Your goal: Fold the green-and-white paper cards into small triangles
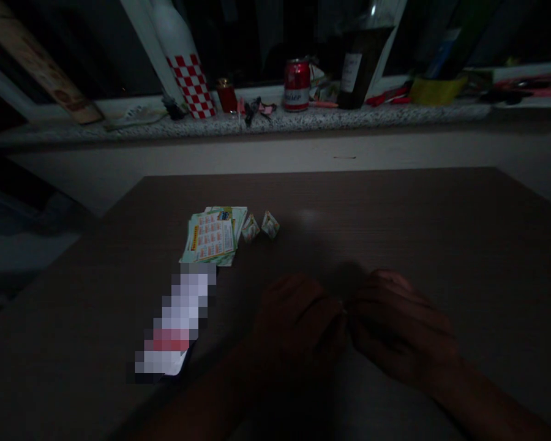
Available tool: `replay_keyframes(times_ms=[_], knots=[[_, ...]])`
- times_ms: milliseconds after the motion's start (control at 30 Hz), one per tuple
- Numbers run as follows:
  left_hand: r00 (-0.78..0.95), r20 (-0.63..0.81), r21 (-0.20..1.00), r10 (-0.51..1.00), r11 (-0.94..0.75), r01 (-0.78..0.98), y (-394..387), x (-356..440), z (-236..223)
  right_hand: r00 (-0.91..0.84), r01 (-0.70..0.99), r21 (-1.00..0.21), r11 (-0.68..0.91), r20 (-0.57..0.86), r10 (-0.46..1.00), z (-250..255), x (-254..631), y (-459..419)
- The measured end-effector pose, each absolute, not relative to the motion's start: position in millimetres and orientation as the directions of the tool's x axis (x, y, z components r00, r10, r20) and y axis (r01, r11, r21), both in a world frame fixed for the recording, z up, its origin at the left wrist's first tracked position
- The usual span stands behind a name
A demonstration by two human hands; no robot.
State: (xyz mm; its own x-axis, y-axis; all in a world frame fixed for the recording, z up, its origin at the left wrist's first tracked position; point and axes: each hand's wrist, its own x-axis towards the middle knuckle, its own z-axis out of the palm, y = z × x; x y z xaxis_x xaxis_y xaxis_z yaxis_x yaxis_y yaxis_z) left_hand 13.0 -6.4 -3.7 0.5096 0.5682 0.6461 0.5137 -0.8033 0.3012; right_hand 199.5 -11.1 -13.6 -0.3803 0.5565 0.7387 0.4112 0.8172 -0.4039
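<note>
The left hand (298, 321) and right hand (404, 327) nearly touch, fingers (331, 313) curled in, maybe pinching a tiny pale bit (343, 308) between them. Two folded papers (270, 226) lie far left on the bench (441, 220), nearer the left hand.

Dark windows (252, 37) are set in pale frames (147, 37) above a speckled sill (321, 121), on which a checkered bottle (186, 64) and a red can (296, 84) are stood. Below, a brown wood-grained table (422, 226) is placed before a pale wall (266, 153). Everything is dimly lit, the edges sunk in shadow.
</note>
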Motion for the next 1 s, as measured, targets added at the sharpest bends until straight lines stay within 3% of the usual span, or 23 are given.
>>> replay_keyframes(times_ms=[167, 733, 1000], knots=[[0.548, 0.643, 0.278, 0.535, -0.830, 0.484, -4, 15, -4, -0.400, 0.404, -0.383, 0.831, 0.742, 0.537, -15, 199, -12], [0.440, 0.621, 0.342, 0.648, -0.730, 0.592, 2, 12, -10, -0.425, 0.561, -0.223, 0.797, 0.748, 0.509, -4, 207, -18], [0.369, 0.565, 0.329, 0.738, -0.611, 0.720, 14, -2, -13, -0.309, 0.555, -0.356, 0.752, 0.751, 0.583, 8, 210, -19]])
